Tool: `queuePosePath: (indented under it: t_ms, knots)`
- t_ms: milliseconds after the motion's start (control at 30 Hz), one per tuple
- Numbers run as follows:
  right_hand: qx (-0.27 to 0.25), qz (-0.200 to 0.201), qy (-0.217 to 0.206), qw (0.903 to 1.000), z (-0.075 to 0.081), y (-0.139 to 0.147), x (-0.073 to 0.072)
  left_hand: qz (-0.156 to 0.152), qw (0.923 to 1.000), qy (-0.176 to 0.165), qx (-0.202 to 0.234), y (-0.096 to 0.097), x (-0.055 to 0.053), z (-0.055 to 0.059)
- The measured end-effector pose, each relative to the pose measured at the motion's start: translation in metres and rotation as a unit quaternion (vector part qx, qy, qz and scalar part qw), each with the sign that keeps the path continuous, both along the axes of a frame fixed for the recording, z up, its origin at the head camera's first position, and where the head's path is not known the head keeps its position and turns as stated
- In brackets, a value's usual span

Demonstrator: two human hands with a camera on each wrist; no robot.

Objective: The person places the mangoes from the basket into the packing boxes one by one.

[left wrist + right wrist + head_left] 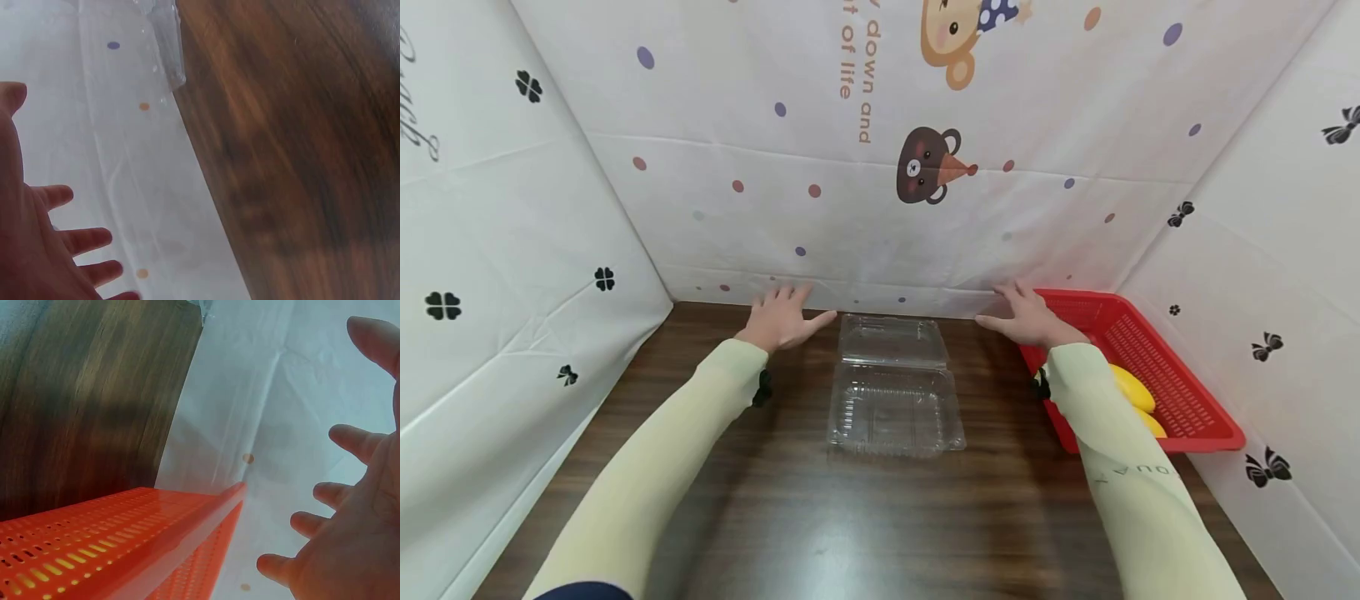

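An unfolded clear plastic clamshell box (895, 408) lies on the brown wooden table, its lid (892, 340) toward the back wall. To its left, my left hand (781, 319) is held with fingers spread and nothing in it. My right hand (1028, 317) is likewise spread and bare, beside the back left corner of a red plastic basket (1198, 396). Yellow rounded things (1131, 387) lie in the basket, partly hidden by my right sleeve. In the right wrist view, the fingers (353, 444) stand apart past the basket's rim (181, 550).
White printed cloth walls (820, 208) enclose the table (775, 517) at the back and on both sides. The basket stands close to the right wall (1262, 275). A corner of the clear box (172, 56) shows near the back wall in the left wrist view.
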State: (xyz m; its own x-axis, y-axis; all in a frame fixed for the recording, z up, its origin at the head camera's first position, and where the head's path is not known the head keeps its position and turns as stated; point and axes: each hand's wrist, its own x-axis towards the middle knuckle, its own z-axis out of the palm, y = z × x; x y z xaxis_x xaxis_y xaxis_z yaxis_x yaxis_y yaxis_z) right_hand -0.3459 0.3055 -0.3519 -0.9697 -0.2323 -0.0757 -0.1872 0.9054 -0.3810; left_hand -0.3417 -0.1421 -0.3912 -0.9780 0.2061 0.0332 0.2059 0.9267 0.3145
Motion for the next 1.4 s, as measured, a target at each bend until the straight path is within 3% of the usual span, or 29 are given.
queuePosePath:
  t_ms: [200,433,800,967,1100,1300,1400]
  knots:
    - [-0.034,0.026,-0.017,0.9989,0.003,0.011,0.011,-0.012,0.9984,-0.040,0.038,0.002,0.009,-0.006]
    - [-0.038,0.004,-0.043,0.9983,0.004,0.029,0.023,-0.031,0.9935,-0.081,0.075,0.010,0.024,-0.015]
    - [-0.015,0.001,-0.014,0.9998,0.005,0.055,0.045,-0.051,0.9838,-0.116,0.127,0.022,0.049,-0.027]
    - [-0.007,0.008,-0.003,0.9999,0.006,0.069,0.053,-0.037,0.9805,-0.128,0.144,0.026,0.059,-0.031]
    - [-0.005,0.008,-0.003,1.0000,0.004,0.079,0.056,-0.020,0.9706,-0.161,0.178,0.029,0.065,-0.032]
    - [0.002,0.004,-0.009,1.0000,0.002,0.095,0.057,-0.009,0.9391,-0.227,0.258,0.030,0.071,-0.037]
    - [0.007,-0.001,-0.019,0.9998,0.002,0.103,0.058,-0.005,0.9287,-0.246,0.277,0.030,0.073,-0.041]
